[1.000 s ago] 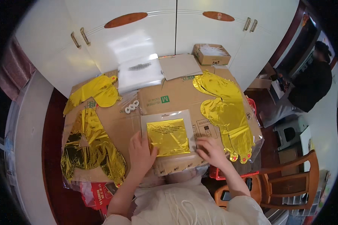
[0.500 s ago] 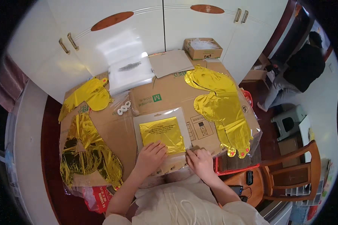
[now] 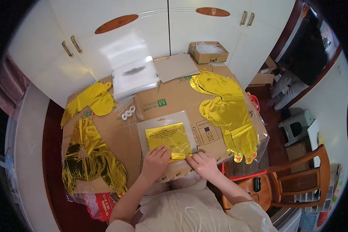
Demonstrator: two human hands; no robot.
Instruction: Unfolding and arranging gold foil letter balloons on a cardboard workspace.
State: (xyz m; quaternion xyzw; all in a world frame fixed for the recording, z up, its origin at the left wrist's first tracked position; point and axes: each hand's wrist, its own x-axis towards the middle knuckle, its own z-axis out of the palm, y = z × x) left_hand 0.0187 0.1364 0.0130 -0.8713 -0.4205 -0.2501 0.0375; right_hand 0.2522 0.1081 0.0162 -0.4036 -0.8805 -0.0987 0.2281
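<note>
In front of me lies a flat packet: a folded gold foil balloon (image 3: pixel 170 133) under printed clear film, on a grey-white card (image 3: pixel 141 133) with a hang hole at its top. My left hand (image 3: pixel 157 161) rests its fingers along the packet's lower left edge. At the lower right corner my right hand (image 3: pixel 203 164) has its fingers closed on the gold edge, which is creased there. Unfolded gold foil balloons lie around: one with red-tipped toes (image 3: pixel 232 112) at the right, a crumpled one (image 3: pixel 92 154) at the left, another (image 3: pixel 89 99) at the far left.
Brown cardboard (image 3: pixel 154 102) covers the table. Behind are a stack of clear bags (image 3: pixel 135 79), grey cards (image 3: pixel 177 67) and a box (image 3: pixel 208 53) of white strips. White tape rolls (image 3: pixel 128 113) lie left of centre. A wooden chair (image 3: pixel 297 181) stands right; a person (image 3: pixel 303 58) is beyond.
My right hand has shifted slightly left onto the packet's corner, and the gold edge there is now creased. My left hand has moved slightly. The other person has moved toward the doorway.
</note>
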